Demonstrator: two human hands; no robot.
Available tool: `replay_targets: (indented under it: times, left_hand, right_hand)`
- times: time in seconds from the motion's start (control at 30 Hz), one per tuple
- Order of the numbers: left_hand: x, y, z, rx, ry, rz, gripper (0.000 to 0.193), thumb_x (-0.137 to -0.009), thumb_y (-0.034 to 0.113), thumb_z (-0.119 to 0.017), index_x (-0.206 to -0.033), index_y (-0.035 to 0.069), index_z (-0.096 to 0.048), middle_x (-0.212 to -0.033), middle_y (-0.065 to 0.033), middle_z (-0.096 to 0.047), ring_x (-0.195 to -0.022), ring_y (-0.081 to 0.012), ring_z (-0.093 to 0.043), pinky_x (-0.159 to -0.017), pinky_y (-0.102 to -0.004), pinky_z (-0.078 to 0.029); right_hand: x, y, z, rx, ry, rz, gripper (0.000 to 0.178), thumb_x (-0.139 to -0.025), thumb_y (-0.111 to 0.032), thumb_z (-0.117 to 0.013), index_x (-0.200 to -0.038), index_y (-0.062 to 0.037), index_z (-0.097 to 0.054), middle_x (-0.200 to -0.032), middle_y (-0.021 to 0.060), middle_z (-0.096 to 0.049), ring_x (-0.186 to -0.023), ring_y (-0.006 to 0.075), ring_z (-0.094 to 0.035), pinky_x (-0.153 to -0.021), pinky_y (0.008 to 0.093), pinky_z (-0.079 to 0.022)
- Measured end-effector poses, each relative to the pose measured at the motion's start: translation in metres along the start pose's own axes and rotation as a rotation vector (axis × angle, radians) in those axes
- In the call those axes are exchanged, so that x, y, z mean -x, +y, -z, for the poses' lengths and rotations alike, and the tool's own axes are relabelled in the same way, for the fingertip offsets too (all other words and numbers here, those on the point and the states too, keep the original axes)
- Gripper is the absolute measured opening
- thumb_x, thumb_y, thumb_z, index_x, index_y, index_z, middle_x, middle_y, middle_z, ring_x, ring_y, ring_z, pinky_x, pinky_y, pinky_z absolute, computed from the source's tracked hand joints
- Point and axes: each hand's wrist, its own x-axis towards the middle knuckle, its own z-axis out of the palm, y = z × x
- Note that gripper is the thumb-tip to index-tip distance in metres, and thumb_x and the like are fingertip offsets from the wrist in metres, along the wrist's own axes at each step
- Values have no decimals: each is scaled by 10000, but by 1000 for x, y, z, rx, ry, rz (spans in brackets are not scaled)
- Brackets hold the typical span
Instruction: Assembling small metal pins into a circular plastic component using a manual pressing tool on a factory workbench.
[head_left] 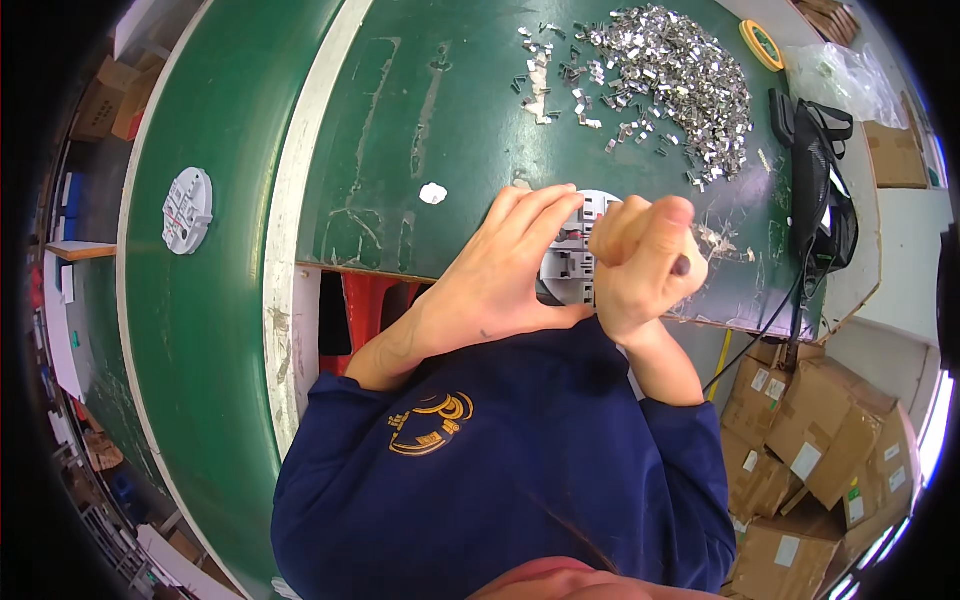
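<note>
A round white-grey plastic base (570,266) with slots and small fittings sits at the near edge of the green table. My left hand (505,265) curves round its left side, thumb at the near rim and fingers at the far rim, steadying it. Above its right part, my right hand (648,262) is closed in a fist. A small dark end pokes out of that fist; the rest of what it grips is hidden. Both hands cover much of the base.
A heap of small metal clips (690,85) lies at the far right. Beyond it are yellow tape (762,45) and a black bag (825,190). Another round base (187,211) rests on the green belt (220,330) at left. Cardboard boxes (820,430) fill the lower right.
</note>
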Motion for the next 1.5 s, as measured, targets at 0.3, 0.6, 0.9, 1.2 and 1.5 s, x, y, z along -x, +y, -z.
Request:
replay_targets:
  times: [0.3,0.6,0.9,1.2,1.5]
  left_hand:
    - [-1,3,-2,-72,24,-16,1045,-606,275,-910,-1447,-43,-377,-1415,-194,-470,-1258,-399,-438,-1101,-441,-369]
    - [12,-13,99,-297,552,646,1015,-599,375,-906,-1388,-72,-450,-1278,-272,-562,-1260,-400,-481,-1054,-452,-422]
    - [58,-99,154,-934,770,995,963,-779,544,-767,-1461,-22,-390,-1515,-299,-356,-1424,-476,-283,-1149,-629,-210]
    - [134,-52,205,-761,882,1405,1008,-727,572,-800,-1505,94,-374,-1563,-299,-267,-1459,-482,-208,-1118,-724,-160]
    - [136,-85,221,-580,1002,1619,1112,-623,527,-868,-1509,92,-355,-1471,-296,-388,-1370,-518,-327,-1082,-667,-305]
  right_hand:
    - [-27,-28,33,-367,-129,-143,400,-1057,-245,-409,-696,-77,-370,-626,28,-361,-526,123,-316,-478,296,-294]
    - [-31,-16,31,-305,-29,-102,374,-1071,-227,-369,-741,-55,-413,-716,56,-405,-608,155,-390,-574,334,-397]
    - [-27,14,35,-279,-79,-55,357,-1071,-189,-402,-764,-16,-458,-714,66,-455,-591,144,-430,-565,315,-424]
    - [-17,19,40,86,37,110,287,-1016,-88,-494,-740,-10,-511,-680,63,-502,-554,142,-455,-513,300,-414]
    - [-25,27,46,457,10,631,196,-901,-3,-623,-726,-18,-537,-620,77,-477,-505,194,-452,-471,342,-358]
